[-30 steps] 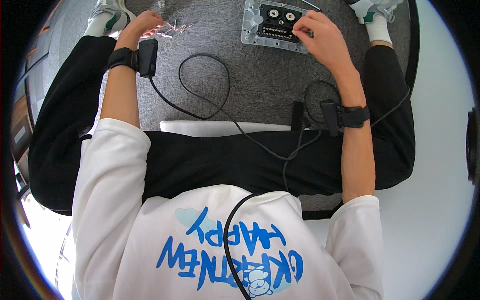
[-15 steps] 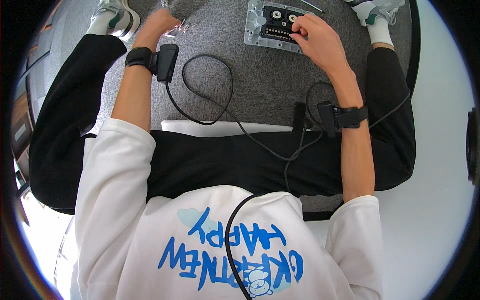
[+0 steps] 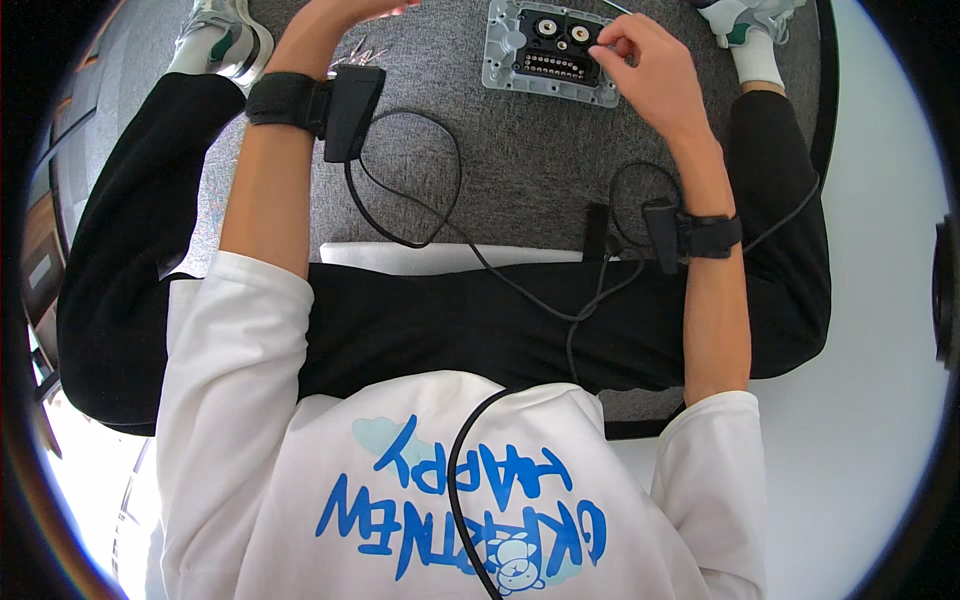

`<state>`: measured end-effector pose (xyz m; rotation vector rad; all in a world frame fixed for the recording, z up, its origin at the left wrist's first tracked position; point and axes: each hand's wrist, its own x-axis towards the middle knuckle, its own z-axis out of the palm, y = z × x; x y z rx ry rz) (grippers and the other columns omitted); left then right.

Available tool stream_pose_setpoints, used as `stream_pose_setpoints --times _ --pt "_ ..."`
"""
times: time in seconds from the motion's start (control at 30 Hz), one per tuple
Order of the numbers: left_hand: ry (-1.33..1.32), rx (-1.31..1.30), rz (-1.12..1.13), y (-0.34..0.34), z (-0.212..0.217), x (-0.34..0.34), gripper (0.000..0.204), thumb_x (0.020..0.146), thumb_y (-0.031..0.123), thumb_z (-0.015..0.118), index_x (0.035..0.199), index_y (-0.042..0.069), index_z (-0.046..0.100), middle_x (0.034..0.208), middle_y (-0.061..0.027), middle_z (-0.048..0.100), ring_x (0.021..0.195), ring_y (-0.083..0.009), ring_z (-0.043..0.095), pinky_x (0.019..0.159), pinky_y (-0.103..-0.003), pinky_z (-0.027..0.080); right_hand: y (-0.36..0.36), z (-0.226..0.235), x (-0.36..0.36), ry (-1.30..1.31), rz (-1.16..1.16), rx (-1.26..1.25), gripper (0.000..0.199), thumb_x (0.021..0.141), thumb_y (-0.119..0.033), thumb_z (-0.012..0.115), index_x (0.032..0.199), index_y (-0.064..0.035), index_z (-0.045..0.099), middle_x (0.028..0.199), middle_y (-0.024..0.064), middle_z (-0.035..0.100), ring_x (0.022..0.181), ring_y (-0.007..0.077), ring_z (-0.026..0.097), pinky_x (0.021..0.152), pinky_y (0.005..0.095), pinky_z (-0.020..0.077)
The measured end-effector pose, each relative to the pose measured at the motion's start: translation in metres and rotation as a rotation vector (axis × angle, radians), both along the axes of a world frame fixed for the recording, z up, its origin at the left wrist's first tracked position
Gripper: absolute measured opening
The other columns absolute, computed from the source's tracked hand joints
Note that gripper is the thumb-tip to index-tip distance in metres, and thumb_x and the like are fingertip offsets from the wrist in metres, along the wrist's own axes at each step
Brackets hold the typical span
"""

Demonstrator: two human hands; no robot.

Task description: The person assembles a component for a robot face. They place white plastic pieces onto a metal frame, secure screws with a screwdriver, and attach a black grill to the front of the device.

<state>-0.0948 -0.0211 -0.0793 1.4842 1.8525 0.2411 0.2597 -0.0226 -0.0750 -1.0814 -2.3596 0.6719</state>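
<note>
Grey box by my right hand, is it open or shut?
Open: the grey box shows its black insert, with two round silver pieces facing up.

Top edge crops the bare left hand (image 3: 350, 10), so I can't tell its grip. Those skinny silvery bits (image 3: 368, 55) are too tiny to ID, and the bare right hand (image 3: 652, 68) hides some of the grey rectangular housing's rim (image 3: 495, 72).

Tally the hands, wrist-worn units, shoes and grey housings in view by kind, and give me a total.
Hands: 2
Black wrist-worn units: 2
Shoes: 2
Grey housing: 1
Total: 7
</note>
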Motion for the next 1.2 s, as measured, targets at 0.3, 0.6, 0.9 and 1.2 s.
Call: stream_pose_setpoints --times 0.3,0.6,0.9,1.2 --pt "-0.064 0.020 -0.156 -0.007 0.007 0.023 0.029 0.089 0.025 0.060 0.079 -0.001 0.068 0.068 -0.0106 0.067 0.062 -0.0206 0.064 0.060 -0.037 0.051 -0.012 -0.024 -0.018 -0.114 0.004 0.014 0.031 0.085 -0.017 0.080 0.100 -0.0088 0.055 0.094 0.0057 0.060 0.085 0.0248 0.062 0.075 0.0383 0.0525" --pt "-0.028 0.033 -0.196 -0.007 0.015 0.029 0.029 0.088 0.025 0.059 0.079 -0.001 0.069 0.068 -0.0110 0.067 0.064 -0.0223 0.065 0.061 -0.038 0.051 -0.015 -0.022 -0.023 -0.147 -0.039 -0.001 0.027 0.087 -0.011 0.076 0.101 -0.0075 0.054 0.096 0.0075 0.060 0.084 0.0295 0.063 0.074 0.0402 0.0517" --pt "-0.378 -0.092 -0.201 -0.014 0.026 0.048 0.025 0.096 0.023 0.063 0.095 -0.001 0.070 0.087 -0.0099 0.073 0.077 -0.0183 0.069 0.070 -0.032 0.055 -0.016 0.004 -0.036 0.089 0.009 -0.084 0.015 0.089 -0.005 0.072 0.100 -0.0021 0.062 0.089 0.0088 0.061 0.074 0.0229 0.062 0.068 0.0334 0.0504" --pt "-0.723 -0.218 -0.169 -0.017 0.036 0.085 0.021 0.099 0.020 0.066 0.101 0.000 0.073 0.093 -0.0060 0.072 0.083 -0.0131 0.068 0.072 -0.026 0.055 -0.026 0.036 -0.049 0.215 0.043 -0.179 0.018 0.086 -0.004 0.077 0.095 0.0000 0.062 0.088 0.0126 0.058 0.069 0.0246 0.059 0.063 0.0342 0.0480"
